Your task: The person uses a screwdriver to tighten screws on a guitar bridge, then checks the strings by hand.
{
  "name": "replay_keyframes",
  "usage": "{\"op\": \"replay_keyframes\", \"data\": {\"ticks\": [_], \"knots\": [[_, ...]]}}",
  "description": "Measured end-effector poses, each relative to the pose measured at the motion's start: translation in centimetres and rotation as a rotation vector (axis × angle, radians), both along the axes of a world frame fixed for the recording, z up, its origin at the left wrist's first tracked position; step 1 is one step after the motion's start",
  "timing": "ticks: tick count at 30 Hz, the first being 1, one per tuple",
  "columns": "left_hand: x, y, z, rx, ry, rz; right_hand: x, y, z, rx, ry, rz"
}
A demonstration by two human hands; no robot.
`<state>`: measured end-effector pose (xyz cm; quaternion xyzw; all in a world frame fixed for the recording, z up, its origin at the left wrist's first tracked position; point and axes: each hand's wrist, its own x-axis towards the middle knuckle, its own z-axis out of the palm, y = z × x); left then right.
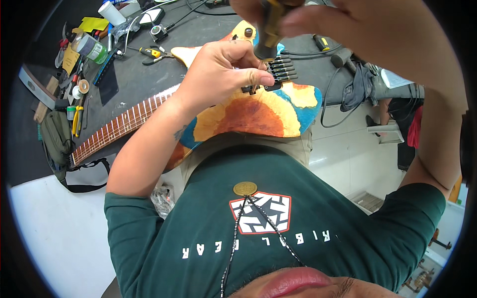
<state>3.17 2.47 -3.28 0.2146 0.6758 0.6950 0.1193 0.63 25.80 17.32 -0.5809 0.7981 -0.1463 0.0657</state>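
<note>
An electric guitar [251,116] with a blue, yellow and burnt-orange body lies over the table edge and my lap, its fretted neck [124,121] running to the left. Above the body, my right hand [323,22] grips a black and yellow screwdriver [269,30] by its handle, which points down at the metal bridge [283,69]. My left hand [221,72] rests over the body beside the bridge. Its thumb and forefinger close around the screwdriver's lower end. Those fingers hide the tip and part of the bridge.
Yellow-handled pliers [156,53] lie beyond the guitar. Tools, a clear jar [92,48] and a green bag [55,136] crowd the table's left side. At right are a mallet [342,58], a black cable [323,111] and another person's leg [384,113].
</note>
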Motion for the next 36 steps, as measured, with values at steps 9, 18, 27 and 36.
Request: {"op": "replay_keyframes", "data": {"ticks": [9,18,27,36], "knots": [[-0.2,0.8,0.0,-0.037,0.152,0.011,0.3,-0.2,-0.5,-0.016,0.014,0.012],[0.0,0.4,0.4,-0.019,0.121,-0.083,0.4,-0.2,-0.7,-0.029,0.022,0.012],[-0.5,0.1,0.6,-0.003,0.038,-0.063,0.4,-0.1,-0.5,-0.041,0.030,0.021],[-0.8,0.1,0.8,0.117,0.109,-0.028,0.5,0.1,-0.9,-0.063,0.049,0.036]]}}
